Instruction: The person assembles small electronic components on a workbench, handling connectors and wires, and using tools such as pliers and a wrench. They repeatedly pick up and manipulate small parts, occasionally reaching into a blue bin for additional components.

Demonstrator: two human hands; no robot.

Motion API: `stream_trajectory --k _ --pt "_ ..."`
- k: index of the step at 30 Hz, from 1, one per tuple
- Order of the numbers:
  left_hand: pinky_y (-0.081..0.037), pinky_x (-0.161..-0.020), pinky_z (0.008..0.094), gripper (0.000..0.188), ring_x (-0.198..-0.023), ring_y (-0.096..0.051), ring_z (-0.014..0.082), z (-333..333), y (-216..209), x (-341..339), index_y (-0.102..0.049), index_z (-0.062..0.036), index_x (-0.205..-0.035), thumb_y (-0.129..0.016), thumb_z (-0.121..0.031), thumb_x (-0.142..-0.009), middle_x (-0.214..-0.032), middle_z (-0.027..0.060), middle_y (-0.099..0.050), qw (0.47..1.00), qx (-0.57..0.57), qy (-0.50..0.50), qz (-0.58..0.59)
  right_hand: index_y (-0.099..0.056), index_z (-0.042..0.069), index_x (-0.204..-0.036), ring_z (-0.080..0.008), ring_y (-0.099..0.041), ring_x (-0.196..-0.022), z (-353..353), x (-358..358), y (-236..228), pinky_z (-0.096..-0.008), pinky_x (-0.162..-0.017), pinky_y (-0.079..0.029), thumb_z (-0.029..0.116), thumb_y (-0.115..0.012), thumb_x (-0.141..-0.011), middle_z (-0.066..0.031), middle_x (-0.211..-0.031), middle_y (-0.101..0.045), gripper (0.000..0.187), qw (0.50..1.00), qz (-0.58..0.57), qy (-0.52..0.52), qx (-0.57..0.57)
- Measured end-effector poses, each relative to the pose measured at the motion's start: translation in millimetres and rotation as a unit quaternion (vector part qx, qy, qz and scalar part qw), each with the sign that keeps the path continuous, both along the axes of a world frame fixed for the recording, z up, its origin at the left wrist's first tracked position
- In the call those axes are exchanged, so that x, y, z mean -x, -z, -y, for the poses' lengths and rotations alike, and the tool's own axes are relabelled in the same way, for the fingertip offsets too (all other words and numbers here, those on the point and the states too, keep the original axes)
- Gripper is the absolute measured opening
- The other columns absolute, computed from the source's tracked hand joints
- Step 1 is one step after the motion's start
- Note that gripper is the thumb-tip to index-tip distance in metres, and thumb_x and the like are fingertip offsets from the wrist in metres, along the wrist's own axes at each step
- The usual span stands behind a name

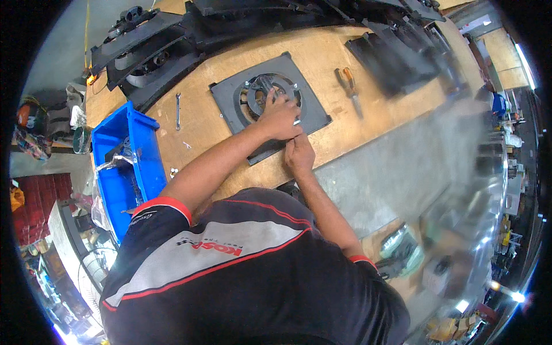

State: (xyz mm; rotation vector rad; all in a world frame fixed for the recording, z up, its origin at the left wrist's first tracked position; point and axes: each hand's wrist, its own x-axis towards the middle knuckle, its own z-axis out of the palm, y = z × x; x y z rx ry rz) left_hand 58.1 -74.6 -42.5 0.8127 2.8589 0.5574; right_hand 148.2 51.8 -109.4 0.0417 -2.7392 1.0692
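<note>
A square black panel (230,92) with a round fan (261,82) in its middle lies on the wooden table. My left hand (280,117) rests over the fan, its fingers stretched across the hub and ring. Close below it, at the panel's near edge, my right hand (301,154) is closed in a fist; its fingers hide whatever they hold. A small bright silver piece (297,122) shows by the left hand's fingers, and I cannot tell whether it is a ring or a tool's end. Bright fasteners sit on the fan ring.
A combination wrench (177,112) lies left of the panel, beside a blue bin (151,155) of dark parts. Orange-handled hand tools (349,86) lie to the right. More black panels (241,29) line the table's far side. Small white pieces (173,172) lie near the bin.
</note>
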Motion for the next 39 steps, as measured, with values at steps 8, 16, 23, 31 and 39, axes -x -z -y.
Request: stream_trajectory --k 8,16,23,31,39 --pt "-0.005 -0.113 0.0701 0.039 -0.136 -0.035 0.038 6.2 5.2 5.0 -0.064 -0.0138 -0.11 -0.067 -0.038 -0.08 -0.123 0.0113 -0.057 0.999 -0.027 0.048 0.002 -0.064 0.001 -0.092 -0.0416 -0.061 -0.084 44.4 -25.0 -49.9 -0.0481 -0.076 -0.049 0.024 -0.053 -0.094 -0.0202 -0.089 -0.061 0.026 0.948 0.087 -0.277 0.128" --pt "-0.013 -0.116 0.0621 0.043 -0.137 -0.039 0.034 28.0 -1.5 -7.1 -0.062 -0.0143 -0.117 -0.069 -0.033 -0.079 -0.129 0.0123 -0.057 0.989 -0.124 0.073 -0.014 -0.068 -0.001 -0.099 -0.0316 -0.064 -0.089 -18.3 -56.5 -28.9 -0.0385 -0.08 -0.049 0.026 -0.054 -0.097 -0.0174 -0.096 -0.066 0.03 0.944 0.199 -0.181 0.192" --pt "-0.046 -0.098 0.0417 0.051 -0.115 -0.059 0.0331 32.0 -19.1 -71.7 -0.06 -0.006 -0.12 -0.076 -0.029 -0.076 -0.123 0.0126 -0.062 0.957 -0.28 0.024 0.07 -0.069 0.0 -0.108 -0.0175 -0.061 -0.096 -61.5 -64.1 -52.3 -0.0309 -0.085 -0.048 0.027 -0.053 -0.101 -0.0097 -0.105 -0.067 0.032 0.916 0.213 -0.028 0.337" --pt "-0.052 -0.093 0.0364 0.082 -0.106 -0.064 0.024 16.4 -36.6 -104.3 -0.051 -0.0046 -0.135 -0.09 -0.028 -0.067 -0.121 0.0146 -0.063 0.88 -0.442 -0.082 0.151 -0.066 -0.003 -0.115 -0.0195 -0.061 -0.106 -31.2 -13.0 -102.4 -0.0331 -0.098 -0.044 0.025 -0.051 -0.103 -0.0104 -0.119 -0.065 0.034 0.918 0.083 -0.168 0.35" --pt "-0.056 -0.084 0.0376 0.066 -0.099 -0.066 0.0208 66.1 -21.9 -130.9 -0.054 -0.0007 -0.129 -0.083 -0.025 -0.075 -0.108 0.0131 -0.067 0.771 -0.427 -0.454 0.129 -0.052 0.003 -0.137 -0.0309 -0.064 -0.101 -59.0 27.4 -100.5 -0.0413 -0.082 -0.052 0.027 -0.069 -0.089 -0.0188 -0.122 -0.059 0.056 0.947 0.086 -0.287 0.119"
